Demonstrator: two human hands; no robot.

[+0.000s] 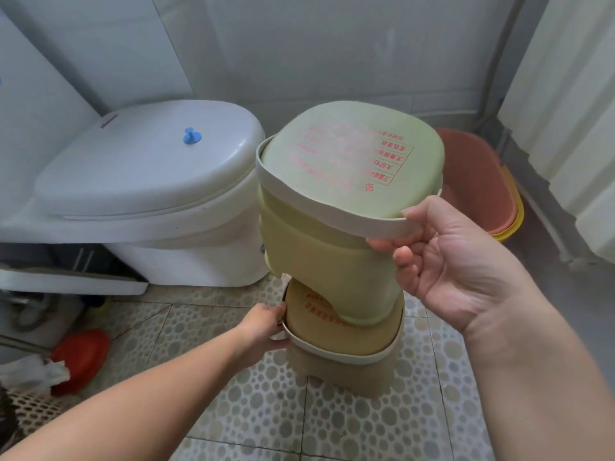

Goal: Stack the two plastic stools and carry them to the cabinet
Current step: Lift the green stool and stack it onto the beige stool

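Observation:
A pale green plastic stool (346, 168) with red print on its seat is held tilted in the air. My right hand (446, 261) grips its near rim, thumb on top. Its legs hang over a beige stool (346, 341) below, which also has red print and a white rim. One green leg rests on or just above the beige seat. My left hand (266, 327) holds the beige stool's left rim. The beige stool's feet look slightly above the tiled floor; I cannot tell if they touch it.
A white toilet (146, 181) with a shut lid stands at the left. Red and yellow basins (482, 184) sit stacked at the back right by the wall. A red plunger-like item (83, 357) and white cloth lie on the floor at the left. Pebble-pattern floor tiles (416, 410) run underfoot.

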